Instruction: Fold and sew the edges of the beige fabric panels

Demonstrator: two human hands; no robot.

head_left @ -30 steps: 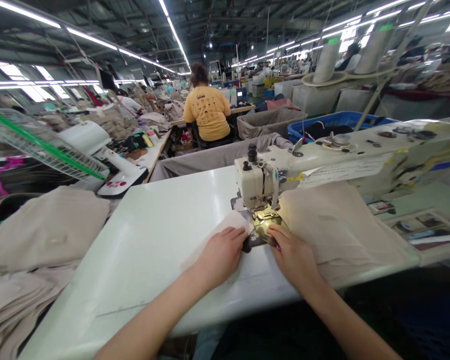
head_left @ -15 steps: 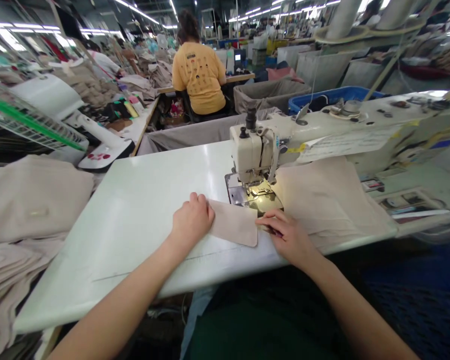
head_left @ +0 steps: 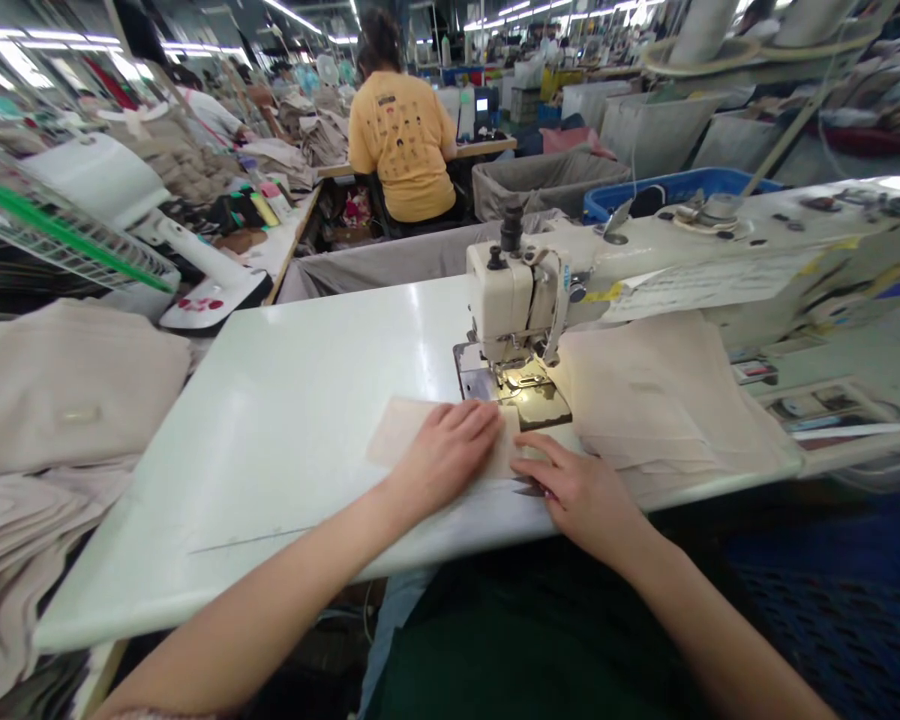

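A small beige fabric piece (head_left: pixel 396 428) lies on the white table just in front of the sewing machine's (head_left: pixel 499 305) needle plate. My left hand (head_left: pixel 450 455) rests flat across it, fingers stretched out and covering its middle. At its right edge is my right hand (head_left: pixel 577 490), its thumb and forefinger close to the cloth corner. Thread snips (head_left: pixel 528 488) are tucked in that hand, with their dark pointed blades showing beyond the fingers. The palm hides their handle. The needle area stands just beyond both hands, lit by a lamp.
Larger beige panels (head_left: pixel 645 390) lie under the machine arm on the right. A pile of beige fabric (head_left: pixel 67 390) sits left of the table (head_left: pixel 292 380). A blue bin (head_left: pixel 675 190) stands behind the machine. Ahead, a person in a yellow shirt (head_left: pixel 401 140) sits facing away.
My left hand has moved right and flattened over the fabric piece, which has turned or been replaced in position and extends further left. The snips' blades show more clearly at my right hand.
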